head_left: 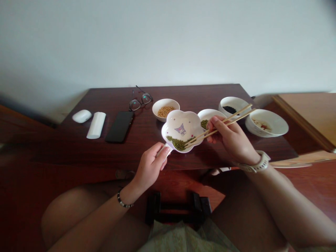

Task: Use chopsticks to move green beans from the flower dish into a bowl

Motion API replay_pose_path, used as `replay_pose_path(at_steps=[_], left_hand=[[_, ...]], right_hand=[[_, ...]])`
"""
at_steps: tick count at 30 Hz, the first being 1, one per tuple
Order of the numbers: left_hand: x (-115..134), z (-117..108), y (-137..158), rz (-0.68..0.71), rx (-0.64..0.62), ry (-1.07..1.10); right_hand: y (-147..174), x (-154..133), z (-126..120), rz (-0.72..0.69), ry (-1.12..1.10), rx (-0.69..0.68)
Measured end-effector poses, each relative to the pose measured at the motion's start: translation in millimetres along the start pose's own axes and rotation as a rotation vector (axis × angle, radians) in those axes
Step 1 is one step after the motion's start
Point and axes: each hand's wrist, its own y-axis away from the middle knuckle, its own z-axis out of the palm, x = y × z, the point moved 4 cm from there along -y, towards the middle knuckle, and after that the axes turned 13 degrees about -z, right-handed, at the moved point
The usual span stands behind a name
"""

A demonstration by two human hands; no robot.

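Observation:
My left hand (152,162) grips the short handle of a white flower-shaped bowl (183,120) with a cartoon figure printed inside. The bowl is tilted, and green mung beans (177,142) lie along its near side. In my right hand (231,136) is a pair of wooden chopsticks (233,118), their tips down among the beans. Behind my right fingers stands a white bowl (210,113), partly hidden, with more green beans in it. A white bowl of yellow soybeans (166,111) sits just beyond the flower-shaped bowl.
Farther right stand a bowl with black beans (229,109) and a bowl with reddish and pale bits (262,126). Glasses (141,101), a black phone (119,126), a white cylindrical case (96,125) and a white rounded object (82,116) lie left on the dark table (110,96).

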Motion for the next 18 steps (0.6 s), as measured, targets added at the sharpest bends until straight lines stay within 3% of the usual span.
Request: replay_pose_path(at_steps=[18], left_hand=[[0.1,0.0,0.0,-0.005,-0.003,0.022]], right_hand=[[1.7,0.4,4.5,-0.055,0.037,-0.030]])
